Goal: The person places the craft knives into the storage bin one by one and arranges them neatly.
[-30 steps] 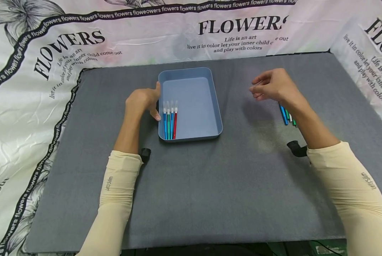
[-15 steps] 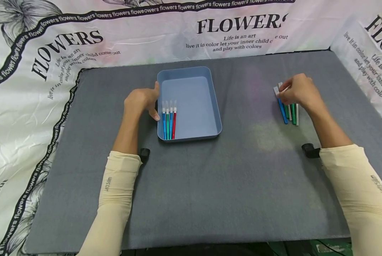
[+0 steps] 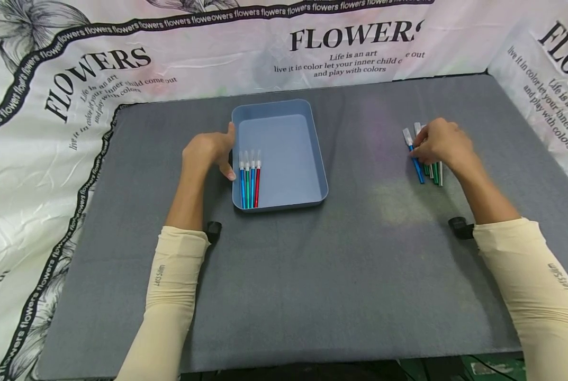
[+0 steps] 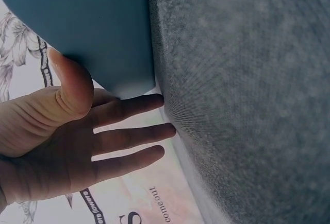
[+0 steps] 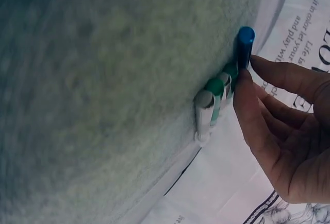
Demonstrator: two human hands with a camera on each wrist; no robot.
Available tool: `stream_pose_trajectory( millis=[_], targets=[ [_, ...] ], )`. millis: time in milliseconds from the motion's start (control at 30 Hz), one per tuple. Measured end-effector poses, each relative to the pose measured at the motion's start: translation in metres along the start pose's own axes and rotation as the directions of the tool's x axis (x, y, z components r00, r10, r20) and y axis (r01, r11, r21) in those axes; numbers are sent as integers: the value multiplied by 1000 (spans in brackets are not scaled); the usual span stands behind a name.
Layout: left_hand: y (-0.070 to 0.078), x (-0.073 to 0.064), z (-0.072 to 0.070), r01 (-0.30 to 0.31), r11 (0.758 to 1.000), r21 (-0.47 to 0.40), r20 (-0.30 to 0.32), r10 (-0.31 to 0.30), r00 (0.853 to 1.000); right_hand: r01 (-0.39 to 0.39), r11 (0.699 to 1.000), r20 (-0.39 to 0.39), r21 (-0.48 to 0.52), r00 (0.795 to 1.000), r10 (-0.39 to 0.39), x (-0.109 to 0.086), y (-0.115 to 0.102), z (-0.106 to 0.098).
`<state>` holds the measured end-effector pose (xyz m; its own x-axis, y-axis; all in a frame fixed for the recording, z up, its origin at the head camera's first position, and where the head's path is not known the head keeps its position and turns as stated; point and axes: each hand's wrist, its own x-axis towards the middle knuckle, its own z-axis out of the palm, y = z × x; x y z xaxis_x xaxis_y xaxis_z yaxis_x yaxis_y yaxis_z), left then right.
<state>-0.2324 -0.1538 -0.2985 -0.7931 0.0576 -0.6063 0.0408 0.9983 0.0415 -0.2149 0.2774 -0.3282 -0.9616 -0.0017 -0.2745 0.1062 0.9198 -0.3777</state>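
Note:
My left hand (image 3: 209, 151) rests against the left side of a blue-grey tray (image 3: 298, 190), its thumb touching the wall. In the left wrist view the other fingers (image 4: 129, 137) are extended beside the tray's corner. Blue, green and red marker pens (image 3: 257, 185) with clear caps lie side by side along the tray's left end. At the right, my right hand (image 3: 445, 142) pinches a blue marker pen (image 3: 417, 170) between thumb and index finger. Green and white marker pens (image 5: 206, 105) lie right beside it on the table, partly hidden under the hand in the head view.
A grey cloth covers the table (image 3: 284, 286). Behind and to the left hangs a white printed sheet (image 3: 226, 58) with lettering. Dark wrist bands (image 3: 461, 227) stick out from both sleeves. Cables show below the table's front edge.
My right hand has moved right to the marker pens, then slightly toward me, and now pinches the blue one. My left hand has stayed at the tray.

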Motion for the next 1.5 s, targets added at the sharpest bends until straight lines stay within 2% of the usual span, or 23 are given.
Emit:
stream_pose_trajectory(
  millis=[100, 233, 633, 867, 1067, 1267, 1500],
  targets=[
    [0, 1, 2, -9, 1000, 9, 3, 9, 1000, 8, 998, -17, -60, 1000, -9, -1, -2, 4],
    [0, 2, 3, -5, 1000, 5, 3, 5, 1000, 10, 997, -27, -77, 1000, -12, -2, -5, 7],
    [-1, 0, 0, -18, 999, 31, 10, 18, 1000, -3, 999, -55, -47, 998, 1, -1, -10, 7],
    [-1, -1, 1, -19, 1000, 21, 5, 19, 1000, 10, 998, -82, 62, 997, -5, -11, -24, 1],
    [0, 0, 1, -4, 1000, 13, 1, 4, 1000, 56, 979, -74, 196, 996, -42, -24, -38, -5],
    [1, 2, 0, 10, 1000, 5, 3, -10, 1000, 99, 949, -45, 298, 995, -89, -37, -61, -10],
    [2, 0, 0, 15, 1000, 7, -6, -15, 1000, 168, 896, -37, 412, 985, -168, -43, -90, -8]
  ],
)
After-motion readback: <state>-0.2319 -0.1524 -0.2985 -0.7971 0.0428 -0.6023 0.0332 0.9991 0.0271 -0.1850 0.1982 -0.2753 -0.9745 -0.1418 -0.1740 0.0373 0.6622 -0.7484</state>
